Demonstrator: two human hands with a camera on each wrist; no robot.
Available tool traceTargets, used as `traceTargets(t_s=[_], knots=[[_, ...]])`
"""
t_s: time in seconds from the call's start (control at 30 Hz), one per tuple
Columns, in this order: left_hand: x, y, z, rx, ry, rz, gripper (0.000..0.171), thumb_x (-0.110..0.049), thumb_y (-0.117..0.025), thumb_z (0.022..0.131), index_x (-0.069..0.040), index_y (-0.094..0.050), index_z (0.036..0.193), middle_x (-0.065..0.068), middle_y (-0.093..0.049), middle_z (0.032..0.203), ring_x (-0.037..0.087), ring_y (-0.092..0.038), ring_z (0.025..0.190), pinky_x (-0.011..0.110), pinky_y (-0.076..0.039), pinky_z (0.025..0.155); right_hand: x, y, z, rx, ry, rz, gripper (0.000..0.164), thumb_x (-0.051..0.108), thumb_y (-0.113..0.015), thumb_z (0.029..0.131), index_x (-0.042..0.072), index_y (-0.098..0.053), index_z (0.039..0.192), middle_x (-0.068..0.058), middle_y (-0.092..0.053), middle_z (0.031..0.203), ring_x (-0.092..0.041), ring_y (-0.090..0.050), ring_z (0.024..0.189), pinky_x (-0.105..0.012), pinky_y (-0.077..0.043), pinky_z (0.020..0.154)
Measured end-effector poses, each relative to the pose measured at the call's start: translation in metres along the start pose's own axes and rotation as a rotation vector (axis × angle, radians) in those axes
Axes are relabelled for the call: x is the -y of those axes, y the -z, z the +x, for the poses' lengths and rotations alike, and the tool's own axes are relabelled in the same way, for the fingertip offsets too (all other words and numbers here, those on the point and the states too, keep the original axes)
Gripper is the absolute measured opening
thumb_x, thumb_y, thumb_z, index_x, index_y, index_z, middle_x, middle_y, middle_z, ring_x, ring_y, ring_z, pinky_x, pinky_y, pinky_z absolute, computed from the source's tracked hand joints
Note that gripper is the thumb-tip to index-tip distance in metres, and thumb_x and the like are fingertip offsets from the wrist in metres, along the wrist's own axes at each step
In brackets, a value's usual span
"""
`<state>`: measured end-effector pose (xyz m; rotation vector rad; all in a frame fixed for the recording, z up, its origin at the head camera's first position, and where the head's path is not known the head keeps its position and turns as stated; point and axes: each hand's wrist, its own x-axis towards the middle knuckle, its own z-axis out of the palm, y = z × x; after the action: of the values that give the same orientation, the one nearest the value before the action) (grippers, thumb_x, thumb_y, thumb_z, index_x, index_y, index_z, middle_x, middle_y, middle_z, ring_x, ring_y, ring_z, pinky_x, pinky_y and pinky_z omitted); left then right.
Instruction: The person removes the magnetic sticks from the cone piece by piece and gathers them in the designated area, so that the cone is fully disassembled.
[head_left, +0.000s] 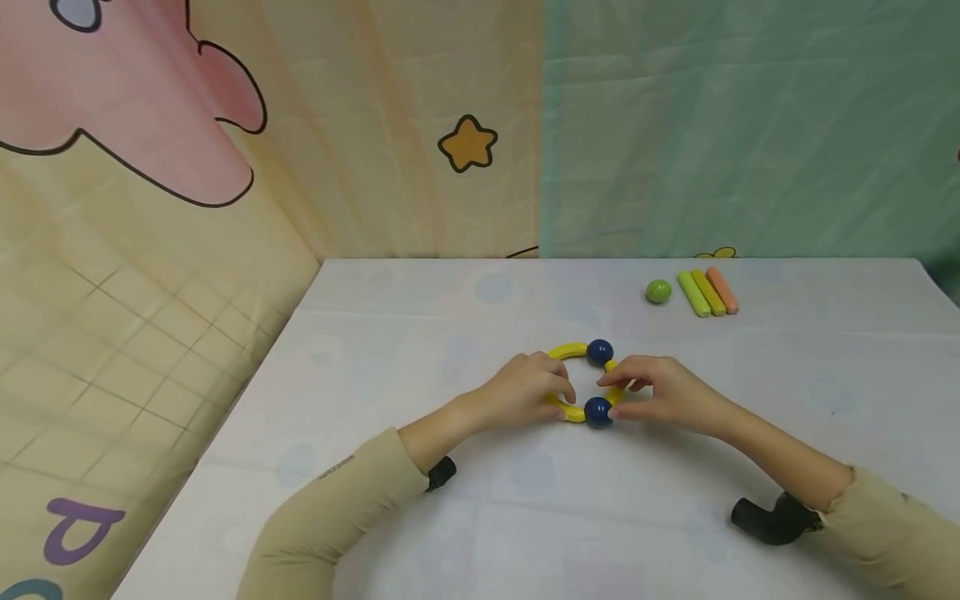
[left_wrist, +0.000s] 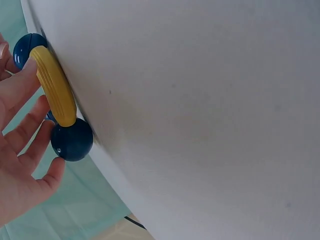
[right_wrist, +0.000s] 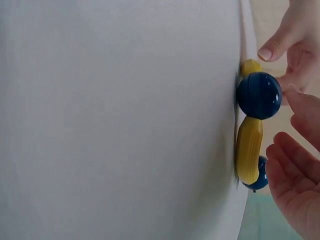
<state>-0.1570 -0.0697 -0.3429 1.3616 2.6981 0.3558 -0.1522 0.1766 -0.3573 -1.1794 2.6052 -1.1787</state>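
Observation:
A ring of yellow curved rods (head_left: 570, 350) and shiny blue balls (head_left: 600, 352) lies on the table between the two hands. My left hand (head_left: 528, 387) holds its left side, covering part of it in the head view. Its thumb (left_wrist: 27, 75) lies on the end of a yellow rod, and the other fingers spread beside a blue ball (left_wrist: 72, 140). My right hand (head_left: 667, 396) curves round the right side. The right thumb (right_wrist: 295, 100) is at the front ball (right_wrist: 260, 95), with the other fingers over the right-hand rod (right_wrist: 250, 150).
Toward the back right of the white-covered table (head_left: 420, 308) sits a green ball (head_left: 658, 291). Beside it lie a light green stick (head_left: 693, 293), a yellow stick (head_left: 708, 292) and an orange stick (head_left: 723, 290) in a row. A printed curtain (head_left: 390, 167) hangs behind the table.

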Motion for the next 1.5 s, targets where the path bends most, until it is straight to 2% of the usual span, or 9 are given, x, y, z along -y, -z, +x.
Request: traceTargets(t_s=[0.2,0.53,0.73,0.97,1.2,1.5], knots=[[-0.002,-0.002,0.002,0.019,0.002,0.014,0.018,-0.027,-0.070,0.085,-0.020,-0.071,0.101,-0.004,-0.063,0.101,0.013,-0.051,0.099,0.031,-0.034,0.080,0.007,-0.011,0.006,0.048,0.019,-0.050,0.033,0.017,-0.078,0.076,0.004,-0.068,0.104,0.002,-0.064,0.093,-0.013,-0.057,0.078,-0.029,-0.050,0.071],[-0.001,-0.005,0.004,0.025,-0.013,0.063,0.021,-0.027,-0.071,0.083,-0.020,-0.072,0.102,-0.009,-0.063,0.091,0.006,-0.054,0.090,0.036,-0.034,0.084,0.007,-0.015,0.009,0.083,-0.005,-0.067,0.029,0.019,-0.076,0.078,0.006,-0.069,0.102,0.001,-0.066,0.098,-0.010,-0.058,0.086,-0.032,-0.050,0.076],[-0.001,-0.005,0.004,0.049,-0.006,0.082,0.023,-0.027,-0.070,0.084,-0.020,-0.071,0.106,-0.008,-0.063,0.093,0.006,-0.055,0.091,0.038,-0.035,0.085,0.005,-0.015,0.010,0.103,-0.014,-0.063,0.027,0.018,-0.076,0.078,0.008,-0.070,0.101,0.004,-0.066,0.098,-0.008,-0.058,0.087,-0.031,-0.050,0.078],[0.000,-0.008,0.003,0.025,-0.018,0.074,0.024,-0.026,-0.070,0.083,-0.020,-0.071,0.106,-0.008,-0.064,0.095,0.007,-0.055,0.094,0.038,-0.035,0.086,0.004,-0.014,0.009,0.117,-0.002,-0.070,0.025,0.019,-0.075,0.079,0.007,-0.070,0.101,0.004,-0.067,0.097,-0.008,-0.058,0.087,-0.031,-0.050,0.077],[0.000,-0.008,0.003,0.024,-0.054,0.112,0.023,-0.026,-0.069,0.083,-0.020,-0.071,0.104,-0.009,-0.063,0.093,0.006,-0.055,0.092,0.038,-0.035,0.084,0.005,-0.015,0.009,0.119,-0.011,-0.060,0.025,0.017,-0.075,0.079,0.007,-0.070,0.102,0.004,-0.066,0.098,-0.009,-0.058,0.088,-0.031,-0.050,0.078],[0.000,-0.006,0.002,0.052,-0.079,0.094,0.022,-0.023,-0.069,0.084,-0.019,-0.071,0.105,-0.008,-0.063,0.094,0.007,-0.056,0.095,0.046,-0.035,0.097,0.002,-0.013,0.008,0.109,-0.014,-0.073,0.024,0.017,-0.075,0.080,0.008,-0.070,0.101,0.004,-0.067,0.098,-0.009,-0.059,0.088,-0.030,-0.049,0.077]])
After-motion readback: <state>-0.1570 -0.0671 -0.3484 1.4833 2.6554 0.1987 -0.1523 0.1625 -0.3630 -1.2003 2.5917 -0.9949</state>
